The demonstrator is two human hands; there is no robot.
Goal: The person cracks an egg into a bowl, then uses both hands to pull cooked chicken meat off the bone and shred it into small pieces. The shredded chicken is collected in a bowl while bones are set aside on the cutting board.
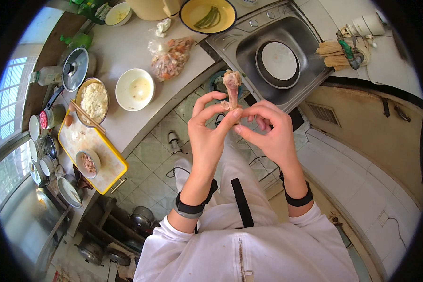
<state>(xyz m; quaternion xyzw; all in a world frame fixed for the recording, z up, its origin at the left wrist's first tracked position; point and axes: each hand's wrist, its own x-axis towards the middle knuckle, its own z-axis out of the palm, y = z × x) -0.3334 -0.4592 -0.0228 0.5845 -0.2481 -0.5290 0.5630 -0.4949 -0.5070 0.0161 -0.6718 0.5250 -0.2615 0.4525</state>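
Note:
Both hands meet on a meaty bone (232, 86), held upright with its knobbed end at the top. Some meat and sinew cling to the shaft. My left hand (209, 123) pinches the lower part between thumb and fingers. From the other side, my right hand (269, 128) grips the bottom end with thumb and forefinger, its other fingers curled. The lowest part of the bone is hidden behind the fingertips. Below and behind it, a blue bin (216, 81) with waste in it stands on the tiled floor, partly covered by the bone and sink edge.
Left of me, the counter (127, 132) bears a white bowl (135, 90), a bag of meat pieces (172, 58), a bowl of white dough-like food (93, 101) and a yellow-rimmed tray (107, 160) with a small meat bowl (88, 163). The steel sink (245, 46) holds a pan (277, 63).

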